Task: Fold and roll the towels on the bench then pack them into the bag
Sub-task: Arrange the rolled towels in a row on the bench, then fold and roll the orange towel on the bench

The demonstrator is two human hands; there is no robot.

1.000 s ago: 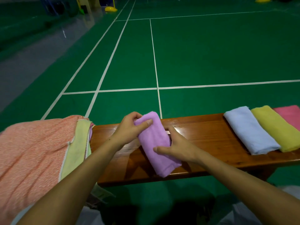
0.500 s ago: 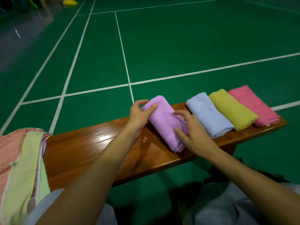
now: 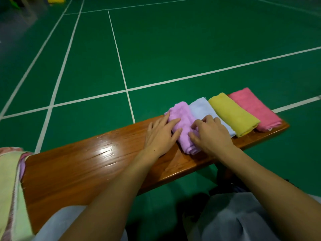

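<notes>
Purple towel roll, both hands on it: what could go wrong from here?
1. The purple towel roll already touches the blue roll; pushing further may shove or loosen the neighbours.
2. Its near end overhangs the bench front edge and could slip off.
3. When the left hand and right hand release, it may unroll.

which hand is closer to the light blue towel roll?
Right. The right hand lies partly over the near end of the light blue towel and on the purple towel. The left hand rests on the purple towel's far side, away from the blue one.
</notes>
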